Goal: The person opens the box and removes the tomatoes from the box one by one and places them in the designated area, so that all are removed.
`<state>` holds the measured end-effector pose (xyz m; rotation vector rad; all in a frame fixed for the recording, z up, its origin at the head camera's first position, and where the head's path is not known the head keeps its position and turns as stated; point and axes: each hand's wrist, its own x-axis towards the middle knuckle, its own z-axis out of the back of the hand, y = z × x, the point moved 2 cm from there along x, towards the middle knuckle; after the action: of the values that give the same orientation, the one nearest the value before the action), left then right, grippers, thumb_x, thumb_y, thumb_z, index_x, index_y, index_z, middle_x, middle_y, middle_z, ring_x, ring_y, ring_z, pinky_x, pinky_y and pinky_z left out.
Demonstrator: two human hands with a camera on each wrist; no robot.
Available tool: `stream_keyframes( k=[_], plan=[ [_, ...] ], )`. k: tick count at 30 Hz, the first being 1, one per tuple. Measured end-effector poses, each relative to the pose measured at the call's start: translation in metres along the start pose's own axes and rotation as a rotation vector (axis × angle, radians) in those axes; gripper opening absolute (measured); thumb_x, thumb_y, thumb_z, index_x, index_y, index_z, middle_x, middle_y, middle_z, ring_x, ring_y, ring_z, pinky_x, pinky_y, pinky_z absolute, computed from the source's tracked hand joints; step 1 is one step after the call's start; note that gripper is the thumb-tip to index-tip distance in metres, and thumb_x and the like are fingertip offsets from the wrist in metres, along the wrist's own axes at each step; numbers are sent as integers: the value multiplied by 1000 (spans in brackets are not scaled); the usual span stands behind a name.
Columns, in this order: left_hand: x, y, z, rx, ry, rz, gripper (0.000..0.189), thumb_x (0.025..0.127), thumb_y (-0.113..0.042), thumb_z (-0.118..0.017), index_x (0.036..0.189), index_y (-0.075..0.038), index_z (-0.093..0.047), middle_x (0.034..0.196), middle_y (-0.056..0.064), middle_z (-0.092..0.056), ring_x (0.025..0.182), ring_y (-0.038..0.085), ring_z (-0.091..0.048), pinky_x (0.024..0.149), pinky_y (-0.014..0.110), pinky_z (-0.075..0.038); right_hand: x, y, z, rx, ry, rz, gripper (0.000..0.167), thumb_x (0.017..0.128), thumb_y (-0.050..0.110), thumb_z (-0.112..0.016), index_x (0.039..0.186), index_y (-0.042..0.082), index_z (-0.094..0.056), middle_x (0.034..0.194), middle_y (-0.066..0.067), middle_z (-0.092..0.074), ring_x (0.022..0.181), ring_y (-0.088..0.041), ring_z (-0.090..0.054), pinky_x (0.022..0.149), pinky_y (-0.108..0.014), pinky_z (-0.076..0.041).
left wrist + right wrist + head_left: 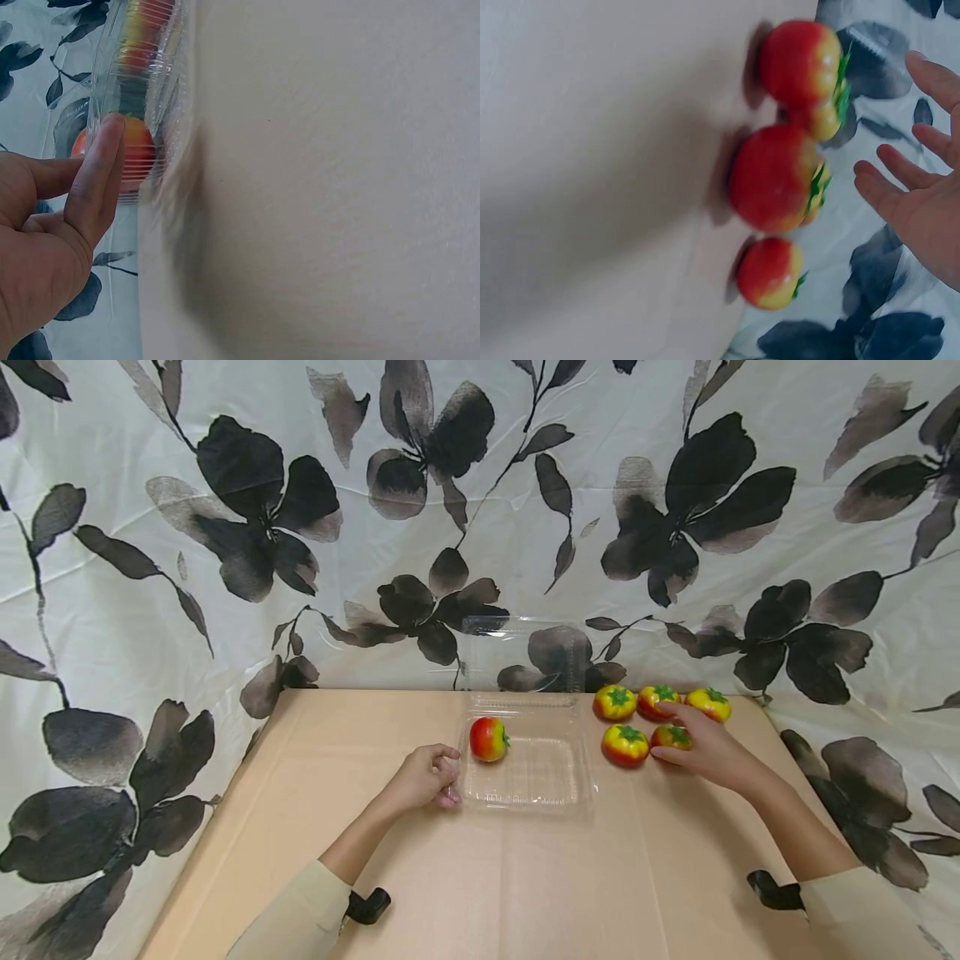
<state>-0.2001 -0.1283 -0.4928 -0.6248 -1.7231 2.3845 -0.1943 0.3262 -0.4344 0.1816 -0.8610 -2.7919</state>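
Note:
A clear plastic clamshell box (525, 806) lies on the table with its lid (525, 652) raised at the back. One red-and-yellow tomato (487, 739) with a green stem top sits in the box's left part. My left hand (427, 777) pinches the box's left edge; in the left wrist view its fingers (97, 180) lie against the ribbed wall. My right hand (705, 745) reaches over the tomatoes at the right, thumb and fingers spread around the nearest right tomato (671, 737). In the right wrist view the fingers (904, 169) are apart with nothing between them.
Several tomatoes stand in two rows right of the box, among them a front one (626, 745) and a back left one (615, 702). The tan table (337, 735) ends at a hanging floral cloth (525, 527) behind. A black strap (367, 906) shows at the left cuff.

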Motion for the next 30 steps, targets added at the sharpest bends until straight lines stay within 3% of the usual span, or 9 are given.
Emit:
stream_keyframes(
  k=[4,11,20,30],
  plan=[
    [1,1,0,2,-3,-2,39,98,9,-60,136,12,-54,84,15,-63,61,21,-73,62,48,-67,1,17,-3,23,-9,36,74,93,23,-78,152,-4,-40,153,-28,-46,140,-48,-43,117,-70,-36],
    [3,3,0,8,-4,-8,38,98,9,-60,135,12,-54,85,15,-63,60,21,-73,61,45,-67,5,34,-15,107,11,70,67,96,24,-75,151,3,-44,150,-24,-51,136,-48,-51,110,-67,-47],
    [1,0,0,2,2,-7,39,97,10,-60,135,13,-54,86,18,-63,61,22,-73,62,48,-67,22,56,-40,169,43,124,66,94,33,-77,149,8,-50,151,-17,-53,138,-42,-52,115,-62,-45],
    [1,0,0,21,-2,-11,38,97,9,-60,135,13,-54,83,14,-63,60,21,-73,61,46,-67,43,81,-72,277,118,191,73,94,32,-76,155,8,-42,151,-19,-52,136,-45,-53,116,-60,-45]
  ],
)
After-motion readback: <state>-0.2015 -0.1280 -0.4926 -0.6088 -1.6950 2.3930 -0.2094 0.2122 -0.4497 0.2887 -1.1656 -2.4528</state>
